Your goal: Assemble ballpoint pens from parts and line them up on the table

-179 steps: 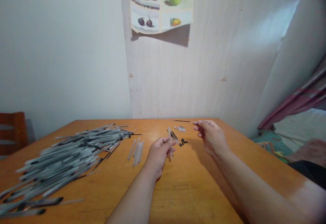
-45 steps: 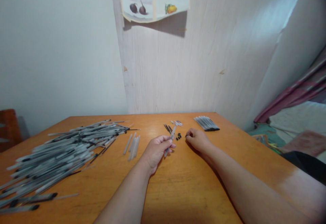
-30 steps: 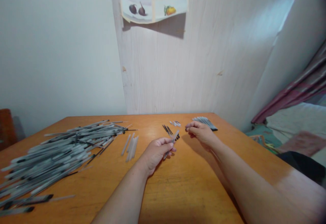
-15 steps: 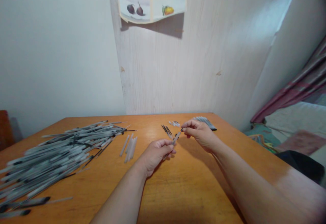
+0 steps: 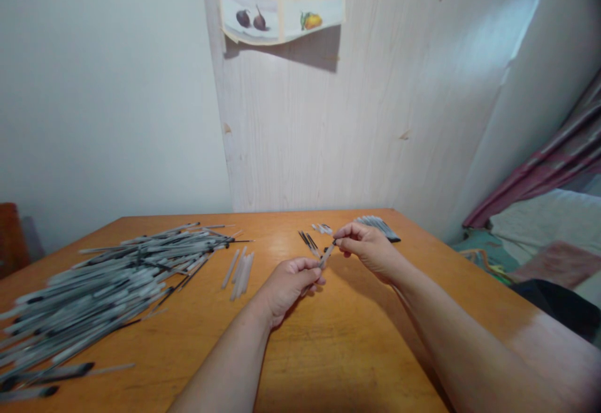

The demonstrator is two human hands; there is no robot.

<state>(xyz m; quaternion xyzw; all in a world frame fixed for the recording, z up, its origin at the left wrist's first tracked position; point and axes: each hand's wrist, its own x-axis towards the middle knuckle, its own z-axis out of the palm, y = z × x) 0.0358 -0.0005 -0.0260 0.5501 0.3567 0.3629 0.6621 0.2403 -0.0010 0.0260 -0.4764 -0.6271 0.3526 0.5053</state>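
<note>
Held in a slant in front of me is a pale translucent pen tube. My left hand is closed round its lower part. At the tube's upper end, my right hand pinches a small black end piece, which appears to meet the tube; the fingers hide part of it. Just behind, several thin dark-tipped rods lie side by side. A small dark piece shows beside the tube. Several empty-looking clear tubes lie left of my left hand.
A large heap of grey pens spreads over the left of the wooden table. Small whitish pieces lie near the back. A row of pens sits behind my right hand. The wall borders the table's far edge.
The black end piece and the tube's upper end have come together; a small gap showed between them before. Both hands stay in nearly the same place.
</note>
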